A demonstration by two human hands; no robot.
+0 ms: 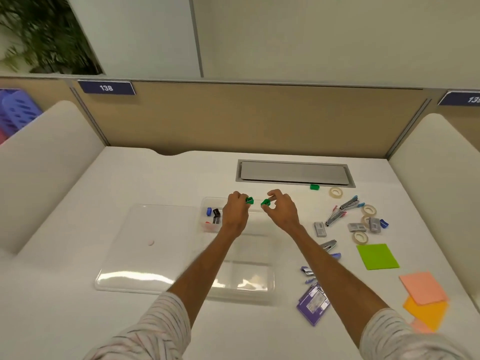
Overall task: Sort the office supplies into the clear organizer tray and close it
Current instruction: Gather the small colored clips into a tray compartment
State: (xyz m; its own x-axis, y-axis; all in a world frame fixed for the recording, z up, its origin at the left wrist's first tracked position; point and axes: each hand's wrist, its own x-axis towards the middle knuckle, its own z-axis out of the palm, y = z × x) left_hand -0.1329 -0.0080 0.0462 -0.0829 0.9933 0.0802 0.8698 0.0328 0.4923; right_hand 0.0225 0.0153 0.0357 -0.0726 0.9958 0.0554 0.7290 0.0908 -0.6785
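Sleeves of striped cloth are showing at the bottom edge, with both forearms reaching up the frame. Just past them the clear plastic organizer tray [259,255] is sitting open at centre, its near compartments looking bare, while its flat clear lid [145,245] is lying beside it to the left. At lower right and right, orange and pink paper squares [422,288], purple staple packets [313,305], a green sticky pad [376,256], small metal staplers [337,215] and tape rolls [368,210] are lying loose on the white desk [78,320]. Further up, over the tray's far edge, the left hand [235,211] is pinching a small green plastic piece [249,200] at its fingertips, and the right hand [281,210] is pinching a matching green piece [265,202]; the two pieces are hanging close together, not touching. A few small blue, black and red pieces [213,215] are already lying in the far left compartment. A third green piece [314,187] is sitting beyond, by the grey hatch [294,171]. To my eye the sorting is only just starting: most supplies are out and the lid is off.
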